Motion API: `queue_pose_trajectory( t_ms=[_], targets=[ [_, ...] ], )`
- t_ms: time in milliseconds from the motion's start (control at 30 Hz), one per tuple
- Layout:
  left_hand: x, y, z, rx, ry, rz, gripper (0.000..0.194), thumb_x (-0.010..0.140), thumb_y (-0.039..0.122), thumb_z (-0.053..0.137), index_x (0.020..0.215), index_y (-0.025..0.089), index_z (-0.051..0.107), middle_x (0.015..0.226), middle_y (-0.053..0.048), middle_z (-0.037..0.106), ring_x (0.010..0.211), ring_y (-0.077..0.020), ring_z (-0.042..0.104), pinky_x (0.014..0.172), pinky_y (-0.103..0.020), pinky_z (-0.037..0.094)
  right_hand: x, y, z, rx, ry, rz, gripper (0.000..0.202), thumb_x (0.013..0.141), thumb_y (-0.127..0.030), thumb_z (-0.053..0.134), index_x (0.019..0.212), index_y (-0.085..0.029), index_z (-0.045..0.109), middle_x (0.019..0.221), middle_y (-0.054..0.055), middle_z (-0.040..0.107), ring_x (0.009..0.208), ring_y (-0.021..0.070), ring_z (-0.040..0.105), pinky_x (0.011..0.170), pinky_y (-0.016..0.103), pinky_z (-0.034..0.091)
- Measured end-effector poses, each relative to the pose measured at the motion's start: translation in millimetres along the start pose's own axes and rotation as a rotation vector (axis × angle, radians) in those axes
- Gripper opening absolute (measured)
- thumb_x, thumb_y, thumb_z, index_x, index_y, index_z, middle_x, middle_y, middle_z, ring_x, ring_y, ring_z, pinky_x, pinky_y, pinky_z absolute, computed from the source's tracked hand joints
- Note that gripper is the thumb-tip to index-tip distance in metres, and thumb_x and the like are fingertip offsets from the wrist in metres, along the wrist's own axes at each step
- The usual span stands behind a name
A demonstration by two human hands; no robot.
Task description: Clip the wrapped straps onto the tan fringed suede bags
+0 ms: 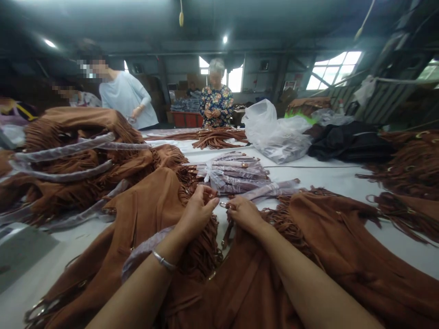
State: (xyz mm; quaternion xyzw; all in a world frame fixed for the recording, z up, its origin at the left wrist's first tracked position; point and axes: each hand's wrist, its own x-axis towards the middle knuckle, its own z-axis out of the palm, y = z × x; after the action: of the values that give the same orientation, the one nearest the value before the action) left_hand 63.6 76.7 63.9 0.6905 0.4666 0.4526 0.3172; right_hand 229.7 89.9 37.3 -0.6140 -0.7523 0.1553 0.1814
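My left hand is closed, with thumb and fingers pinching a small brown strap end. Facing it, my right hand grips a metal clip that points towards the left thumb. A short gap shows between the two hands. Below them a brown suede fringed bag lies in front of me. To the left, another brown bag rests under my forearm, a plastic-wrapped handle by my wrist. A third fringed bag lies right of my right arm.
Just beyond my hands is a bundle of plastic-wrapped straps on the white table. Fringed bags pile up at left. A clear plastic bag and black cloth lie at back right. Co-workers stand across the table.
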Motion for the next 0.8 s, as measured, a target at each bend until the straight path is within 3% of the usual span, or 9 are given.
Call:
queue_pose_trajectory(
  t_ms=[100, 200, 267, 367, 500, 600, 800],
  targets=[
    [-4, 4, -5.3, 0.072, -0.043, 0.068, 0.017, 0.080, 0.028, 0.051, 0.091, 0.015, 0.056, 0.084, -0.003, 0.059, 0.077, -0.0134, 0.054, 0.069, -0.024, 0.041, -10, 5, -14, 0.302, -0.036, -0.075, 0.023, 0.083, -0.027, 0.046, 0.091, -0.016, 0.065, 0.081, 0.004, 0.066, 0.073, 0.0131, 0.061, 0.065, 0.023, 0.046],
    [-6, 2, -9.3, -0.022, -0.117, -0.005, 0.024, 0.085, 0.034, 0.045, 0.084, 0.014, 0.057, 0.066, -0.001, 0.058, 0.057, -0.0104, 0.052, 0.052, -0.020, 0.040, -24, 4, -27, 0.836, -0.145, -0.080, 0.032, 0.079, -0.041, 0.053, 0.087, -0.012, 0.062, 0.068, 0.003, 0.064, 0.060, 0.0134, 0.060, 0.056, 0.024, 0.046],
    [-7, 0, -11.3, -0.165, -0.218, -0.128, 0.030, 0.084, 0.039, 0.043, 0.078, 0.013, 0.055, 0.057, 0.001, 0.054, 0.042, -0.0078, 0.046, 0.039, -0.018, 0.033, -31, 1, -34, 1.034, -0.210, -0.039, 0.034, 0.074, -0.044, 0.061, 0.082, -0.012, 0.062, 0.063, 0.003, 0.063, 0.056, 0.0132, 0.059, 0.053, 0.024, 0.045],
    [-8, -1, -13.4, -0.341, -0.372, -0.288, 0.031, 0.080, 0.043, 0.048, 0.080, 0.012, 0.054, 0.061, -0.001, 0.057, 0.041, -0.0085, 0.051, 0.033, -0.016, 0.033, -34, -3, -39, 1.086, -0.273, -0.008, 0.032, 0.069, -0.042, 0.066, 0.075, -0.011, 0.063, 0.058, 0.003, 0.063, 0.053, 0.0120, 0.057, 0.053, 0.022, 0.044],
    [-8, 1, -14.7, -0.441, -0.469, -0.373, 0.032, 0.080, 0.045, 0.051, 0.082, 0.013, 0.054, 0.057, -0.001, 0.058, 0.039, -0.0089, 0.053, 0.032, -0.014, 0.034, -28, -4, -39, 1.097, -0.346, 0.021, 0.030, 0.068, -0.041, 0.067, 0.070, -0.011, 0.062, 0.053, 0.003, 0.061, 0.044, 0.0096, 0.051, 0.042, 0.019, 0.038],
    [-7, 0, -13.2, -0.463, -0.467, -0.376, 0.031, 0.080, 0.044, 0.053, 0.079, 0.013, 0.053, 0.056, 0.000, 0.058, 0.036, -0.0059, 0.049, 0.031, -0.013, 0.032, -25, -5, -36, 1.098, -0.319, 0.051, 0.028, 0.066, -0.039, 0.068, 0.067, -0.011, 0.062, 0.052, 0.003, 0.061, 0.042, 0.0101, 0.051, 0.040, 0.020, 0.037],
    [-6, 0, -6.7, -0.501, -0.354, -0.406, 0.025, 0.075, 0.037, 0.059, 0.079, 0.013, 0.053, 0.056, 0.002, 0.055, 0.034, -0.0048, 0.047, 0.029, -0.012, 0.027, -26, -8, -33, 1.180, -0.222, 0.143, 0.028, 0.060, -0.037, 0.071, 0.069, -0.012, 0.063, 0.049, 0.000, 0.058, 0.045, 0.0140, 0.056, 0.038, 0.022, 0.041]
  ],
)
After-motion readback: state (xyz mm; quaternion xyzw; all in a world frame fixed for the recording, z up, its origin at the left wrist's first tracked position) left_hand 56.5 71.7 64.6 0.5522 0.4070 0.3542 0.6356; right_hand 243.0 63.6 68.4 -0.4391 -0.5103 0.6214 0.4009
